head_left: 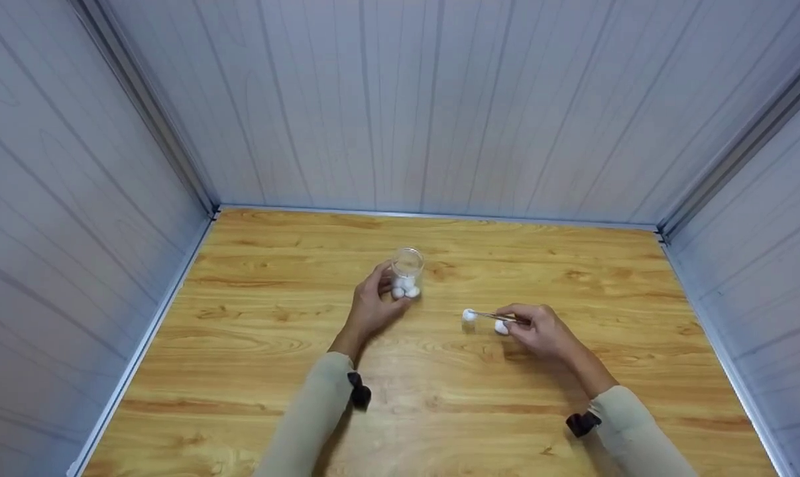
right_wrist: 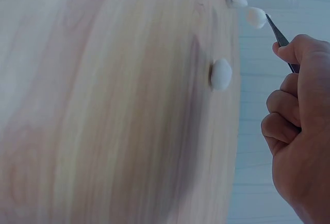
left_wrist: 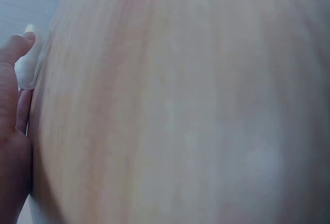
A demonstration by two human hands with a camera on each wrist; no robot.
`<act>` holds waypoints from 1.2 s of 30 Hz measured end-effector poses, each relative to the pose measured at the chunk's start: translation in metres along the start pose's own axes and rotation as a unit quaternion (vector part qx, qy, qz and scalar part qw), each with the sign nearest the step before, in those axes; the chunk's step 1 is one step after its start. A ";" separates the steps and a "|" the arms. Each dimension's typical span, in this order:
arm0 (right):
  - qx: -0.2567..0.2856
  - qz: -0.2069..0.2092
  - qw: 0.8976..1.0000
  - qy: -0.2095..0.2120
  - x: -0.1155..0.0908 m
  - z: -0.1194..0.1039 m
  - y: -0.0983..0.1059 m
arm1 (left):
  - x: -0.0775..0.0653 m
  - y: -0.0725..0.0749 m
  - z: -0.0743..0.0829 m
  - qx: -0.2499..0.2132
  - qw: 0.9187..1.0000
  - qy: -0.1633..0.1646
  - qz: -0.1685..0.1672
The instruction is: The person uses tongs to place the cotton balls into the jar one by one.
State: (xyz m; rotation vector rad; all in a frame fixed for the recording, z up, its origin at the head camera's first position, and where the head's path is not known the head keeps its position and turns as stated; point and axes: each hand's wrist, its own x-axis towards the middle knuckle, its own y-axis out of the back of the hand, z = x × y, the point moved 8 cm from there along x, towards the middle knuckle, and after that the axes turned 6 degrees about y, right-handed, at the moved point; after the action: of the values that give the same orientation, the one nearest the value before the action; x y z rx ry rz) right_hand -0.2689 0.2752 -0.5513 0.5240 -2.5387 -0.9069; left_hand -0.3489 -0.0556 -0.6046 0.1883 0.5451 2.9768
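Note:
My left hand (head_left: 373,306) grips a clear glass jar (head_left: 408,260) near its base, thumb on the near side. Several white cotton balls (head_left: 405,290) lie at the bottom of the jar, which stands upright on the table. To the right, my right hand (head_left: 544,332) pinches metal tweezers (head_left: 489,316) that point left. Their tips hold a cotton ball (right_wrist: 256,18) above the tabletop, to the right of the jar. Another cotton ball (right_wrist: 221,74) sits on the wood below the right hand. In the left wrist view, only the thumb side of the left hand (left_wrist: 15,105) shows at the edge.
The wood-grain table (head_left: 240,371) is bounded by a pale panel wall (head_left: 400,106) at the back and by walls on the left (head_left: 61,232) and right (head_left: 757,278). Dark devices are strapped at both sleeve cuffs.

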 end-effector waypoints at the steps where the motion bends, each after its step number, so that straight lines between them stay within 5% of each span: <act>1: 0.001 0.001 1.000 0.003 0.001 -0.001 0.001 | 0.000 0.000 0.000 0.000 1.000 0.000 0.000; 9: -0.003 0.018 0.999 0.031 0.009 -0.011 0.007 | 0.001 0.000 0.002 -0.001 1.000 -0.029 -0.001; 16: -0.019 0.028 0.999 0.005 0.016 -0.015 0.014 | 0.001 0.001 0.001 -0.006 1.000 -0.021 -0.001; 36: -0.016 0.055 0.998 0.032 0.036 -0.028 0.029 | 0.000 0.001 0.001 -0.006 1.000 -0.027 0.001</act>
State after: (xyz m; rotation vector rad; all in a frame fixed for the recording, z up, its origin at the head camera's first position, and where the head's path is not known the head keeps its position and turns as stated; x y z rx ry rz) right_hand -0.2931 0.2654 -0.5036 0.3918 -2.4648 -0.8757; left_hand -0.3492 -0.0562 -0.6028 0.2687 0.5218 2.9658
